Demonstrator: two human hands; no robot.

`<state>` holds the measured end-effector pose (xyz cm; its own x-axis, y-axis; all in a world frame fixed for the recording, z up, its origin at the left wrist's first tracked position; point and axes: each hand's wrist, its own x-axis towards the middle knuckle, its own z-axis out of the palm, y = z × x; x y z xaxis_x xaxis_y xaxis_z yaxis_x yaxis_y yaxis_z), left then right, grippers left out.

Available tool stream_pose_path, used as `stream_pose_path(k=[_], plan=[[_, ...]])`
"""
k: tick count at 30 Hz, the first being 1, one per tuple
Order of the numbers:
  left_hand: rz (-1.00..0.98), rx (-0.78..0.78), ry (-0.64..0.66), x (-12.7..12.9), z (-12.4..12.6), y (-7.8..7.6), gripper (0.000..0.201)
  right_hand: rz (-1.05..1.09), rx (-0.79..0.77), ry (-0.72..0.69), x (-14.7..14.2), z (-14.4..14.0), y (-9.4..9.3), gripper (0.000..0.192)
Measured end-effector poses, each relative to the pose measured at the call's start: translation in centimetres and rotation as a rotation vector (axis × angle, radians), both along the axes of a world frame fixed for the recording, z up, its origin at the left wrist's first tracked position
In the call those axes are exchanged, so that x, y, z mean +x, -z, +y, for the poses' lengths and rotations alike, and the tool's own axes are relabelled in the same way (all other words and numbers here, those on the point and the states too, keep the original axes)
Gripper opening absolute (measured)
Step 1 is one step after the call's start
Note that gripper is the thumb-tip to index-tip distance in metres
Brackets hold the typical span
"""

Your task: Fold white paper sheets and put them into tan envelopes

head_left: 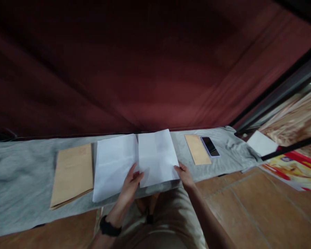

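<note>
A white sheet of paper (158, 157) with fold creases lies in front of me on a grey cloth (20, 173). My left hand (131, 186) holds its near left corner, and my right hand (184, 174) grips its near right corner. Just left of it lies a second white sheet (113, 165), partly overlapped by my left hand. A stack of large brown envelopes (72, 173) sits further left. To the right lie a narrow brown envelope (197, 148) and a dark phone (210, 146), side by side.
A dark red curtain (145, 69) hangs behind the cloth. The floor is brown tile (261, 204). At the right lie a white paper (261, 142) and a red and yellow printed sheet (292, 169) under a dark bar. My knees show below the hands.
</note>
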<state>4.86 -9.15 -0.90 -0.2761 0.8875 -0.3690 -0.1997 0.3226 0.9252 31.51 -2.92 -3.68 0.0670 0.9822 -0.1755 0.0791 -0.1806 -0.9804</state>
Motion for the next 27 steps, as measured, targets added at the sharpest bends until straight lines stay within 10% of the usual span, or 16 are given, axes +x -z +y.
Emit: stream_pose_path(k=[12, 19, 27], plan=[[-0.102, -0.095, 0.084, 1.9, 3.7, -1.1, 0.092, -0.492, 0.263, 0.058, 2.9, 3.0, 1.4, 0.047], [-0.097, -0.022, 0.144, 4.6, 5.1, -1.0, 0.093, -0.760, 0.528, -0.281, -0.7, 4.6, 0.1, 0.048], [0.889, 0.177, 0.219, 4.1, 3.5, -1.0, 0.055, -0.927, 0.497, -0.377, -0.6, 4.9, 1.4, 0.052]])
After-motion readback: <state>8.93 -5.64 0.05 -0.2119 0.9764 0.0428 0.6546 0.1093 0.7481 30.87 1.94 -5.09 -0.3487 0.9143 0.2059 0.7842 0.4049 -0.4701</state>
